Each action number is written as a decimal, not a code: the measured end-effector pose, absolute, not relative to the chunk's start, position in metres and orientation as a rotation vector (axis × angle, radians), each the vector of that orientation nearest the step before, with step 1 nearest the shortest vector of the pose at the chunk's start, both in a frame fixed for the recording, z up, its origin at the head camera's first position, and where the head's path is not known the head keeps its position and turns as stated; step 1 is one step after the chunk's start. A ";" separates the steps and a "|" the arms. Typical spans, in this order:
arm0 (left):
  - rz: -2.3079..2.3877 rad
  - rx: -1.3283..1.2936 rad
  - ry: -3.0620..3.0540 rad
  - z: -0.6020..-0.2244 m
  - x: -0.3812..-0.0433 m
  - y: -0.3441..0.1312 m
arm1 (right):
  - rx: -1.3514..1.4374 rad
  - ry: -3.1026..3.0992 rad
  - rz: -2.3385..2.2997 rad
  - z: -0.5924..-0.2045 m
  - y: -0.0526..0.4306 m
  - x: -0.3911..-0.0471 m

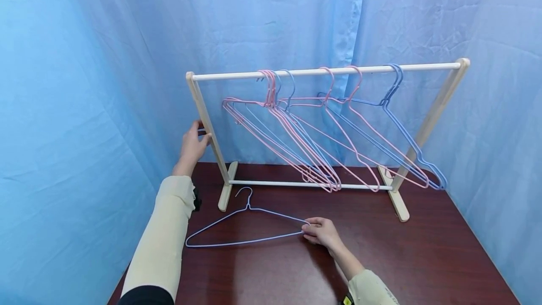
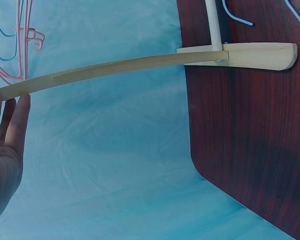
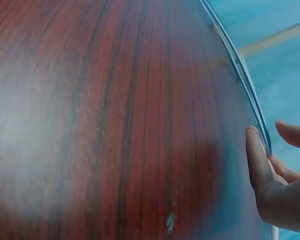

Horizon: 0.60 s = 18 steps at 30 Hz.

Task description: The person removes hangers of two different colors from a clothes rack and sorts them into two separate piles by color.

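A small clothes rack (image 1: 330, 72) with pale wooden side posts and white rods stands on the table. My left hand (image 1: 195, 145) holds its left post (image 1: 208, 121) partway up; fingertips also meet this post in the left wrist view. Near the front, a light blue wire hanger (image 1: 237, 244) has its hook towards the rack. My right hand (image 1: 322, 234) pinches the hanger's right corner between thumb and fingers. In the right wrist view, the hanger's thin wire (image 3: 240, 70) runs into the right hand (image 3: 285, 195).
Several pink hangers (image 1: 328, 72) and blue hangers (image 1: 395, 121) hang from the top rod, the left ones bunched together. Wooden feet (image 1: 394, 196) carry the rack on the dark red-brown table (image 1: 423, 258). Blue curtains (image 1: 127, 60) enclose the back and sides.
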State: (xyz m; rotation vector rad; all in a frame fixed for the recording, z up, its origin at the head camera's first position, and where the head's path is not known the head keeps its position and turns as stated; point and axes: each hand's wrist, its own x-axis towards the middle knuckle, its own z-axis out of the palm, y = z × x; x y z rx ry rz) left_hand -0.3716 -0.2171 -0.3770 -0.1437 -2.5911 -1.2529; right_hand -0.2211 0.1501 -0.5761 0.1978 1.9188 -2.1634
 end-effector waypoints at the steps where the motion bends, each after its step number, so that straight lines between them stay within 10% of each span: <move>1: -1.252 -0.143 -2.591 -0.377 -0.372 -0.217 | 0.155 1.926 -2.160 -0.576 0.152 -0.221; 18: -1.195 -0.140 -2.593 -0.378 -0.371 -0.217 | -0.049 2.612 -1.645 -0.578 0.149 -0.220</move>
